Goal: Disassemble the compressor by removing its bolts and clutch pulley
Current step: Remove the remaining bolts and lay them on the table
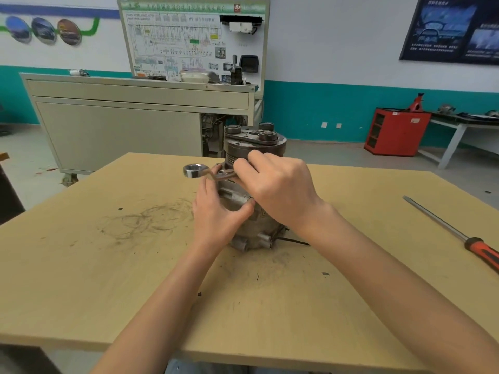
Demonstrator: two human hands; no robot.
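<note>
A grey metal compressor (pixel 252 233) stands upright on the wooden table (pixel 108 265), its clutch pulley (pixel 253 143) on top. My left hand (pixel 217 211) grips the compressor body from the left, thumb across its front. My right hand (pixel 275 184) grips the shaft of a silver ring wrench (pixel 198 170) just below the pulley. The wrench's free ring end sticks out to the left; its working end is hidden behind my fingers.
A long screwdriver (pixel 459 236) with a red and black handle lies at the table's right edge. Dark scuff marks cover the tabletop left of the compressor. Behind the table stand a grey cabinet (pixel 121 125) and a red tool cabinet (pixel 395 132).
</note>
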